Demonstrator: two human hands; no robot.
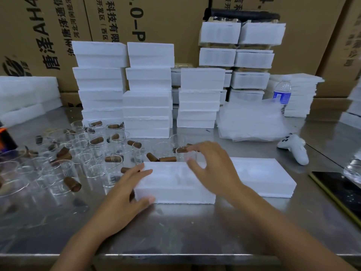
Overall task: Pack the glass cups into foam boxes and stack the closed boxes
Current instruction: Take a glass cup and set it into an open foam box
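An open white foam box (172,184) lies on the steel table (175,231) in front of me. My left hand (129,194) grips its left end, thumb on the front wall and fingers on the top rim. My right hand (211,169) hovers over the box's right part with fingers spread and nothing in it. A second foam piece (265,177) lies directly to the right. Several clear glass cups (93,159) with brown cork stoppers (72,183) crowd the table's left side; one cup (183,153) stands just behind the box.
Stacks of closed foam boxes (146,90) rise at the back before cardboard cartons. A pile of foam sheets (252,122), a water bottle (283,92), a white game controller (295,147) and a dark tablet (340,188) occupy the right side.
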